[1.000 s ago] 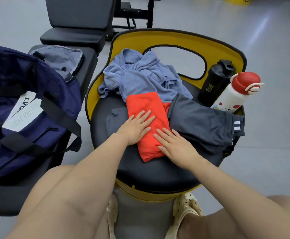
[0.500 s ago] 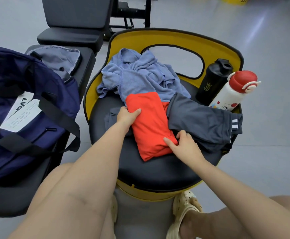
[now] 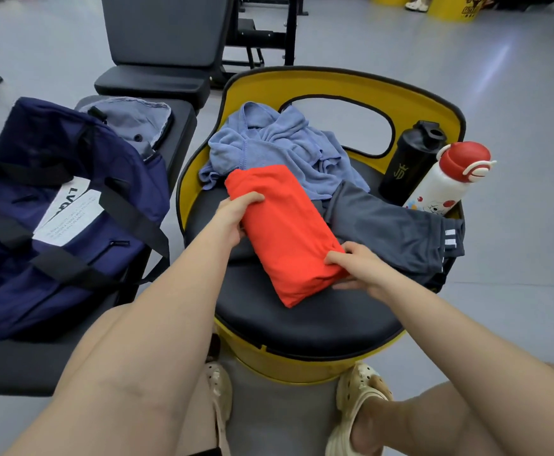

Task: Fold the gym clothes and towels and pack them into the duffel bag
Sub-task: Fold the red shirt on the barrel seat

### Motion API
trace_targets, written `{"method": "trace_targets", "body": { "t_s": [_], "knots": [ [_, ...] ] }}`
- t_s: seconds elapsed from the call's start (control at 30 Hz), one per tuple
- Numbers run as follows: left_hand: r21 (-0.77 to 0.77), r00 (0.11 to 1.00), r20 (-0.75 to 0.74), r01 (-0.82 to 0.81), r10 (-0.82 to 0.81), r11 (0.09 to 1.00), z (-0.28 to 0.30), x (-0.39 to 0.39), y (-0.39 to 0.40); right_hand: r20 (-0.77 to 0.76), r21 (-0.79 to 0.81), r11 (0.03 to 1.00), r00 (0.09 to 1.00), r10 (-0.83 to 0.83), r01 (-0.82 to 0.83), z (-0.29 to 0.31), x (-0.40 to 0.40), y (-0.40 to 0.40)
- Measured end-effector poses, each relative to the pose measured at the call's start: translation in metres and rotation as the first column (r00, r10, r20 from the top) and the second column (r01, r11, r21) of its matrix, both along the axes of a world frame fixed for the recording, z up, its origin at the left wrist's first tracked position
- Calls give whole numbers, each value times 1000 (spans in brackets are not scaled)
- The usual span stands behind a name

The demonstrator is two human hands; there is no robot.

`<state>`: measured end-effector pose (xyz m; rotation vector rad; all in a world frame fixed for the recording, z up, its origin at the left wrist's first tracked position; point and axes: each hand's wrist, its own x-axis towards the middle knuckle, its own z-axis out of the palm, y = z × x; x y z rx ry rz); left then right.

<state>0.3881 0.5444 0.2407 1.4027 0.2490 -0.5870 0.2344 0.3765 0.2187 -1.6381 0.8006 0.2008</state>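
A folded orange garment (image 3: 285,232) lies on the black seat of a yellow chair (image 3: 302,320). My left hand (image 3: 236,215) grips its left edge, and my right hand (image 3: 357,268) grips its right near corner, fingers underneath. A crumpled light-blue towel (image 3: 278,153) sits behind it, and dark grey shorts with white stripes (image 3: 397,232) lie to its right. The navy duffel bag (image 3: 55,218) stands open on a black bench at the left, with a grey cloth (image 3: 134,123) behind it.
A black shaker bottle (image 3: 407,159) and a white bottle with a red cap (image 3: 443,179) stand at the chair's right rim. A black gym bench (image 3: 160,54) stands behind. My knees and beige clogs (image 3: 357,413) are below the seat. Grey floor surrounds everything.
My hands went from pressing flat on the orange garment to gripping its two sides, and its near end now sits slightly raised off the seat.
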Motion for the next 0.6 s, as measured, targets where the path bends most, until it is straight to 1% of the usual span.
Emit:
{"method": "trace_targets", "body": {
  "t_s": [0.07,0.17,0.23,0.3,0.37,0.47,0.6],
  "knots": [
    [-32,998,3,-64,64,997,4,1,10,82,30,998,995,-51,49,12,6,-2],
    [-100,990,7,-139,141,985,7,3,23,193,22,981,962,-192,191,27,21,-7],
    [-114,988,36,-144,149,983,7,5,29,261,4,960,927,-271,279,32,33,-8],
    [-103,988,48,-140,146,985,6,6,37,317,-57,936,895,-314,348,32,44,-8],
    [-115,991,46,-117,123,987,1,10,44,346,-143,918,888,-304,370,32,54,-5],
    [-108,992,84,-80,89,991,-7,13,51,357,-271,910,911,-206,312,31,71,1],
    [-118,974,149,-156,172,981,-10,15,56,377,-392,894,924,-59,217,34,95,10]
  ]
}}
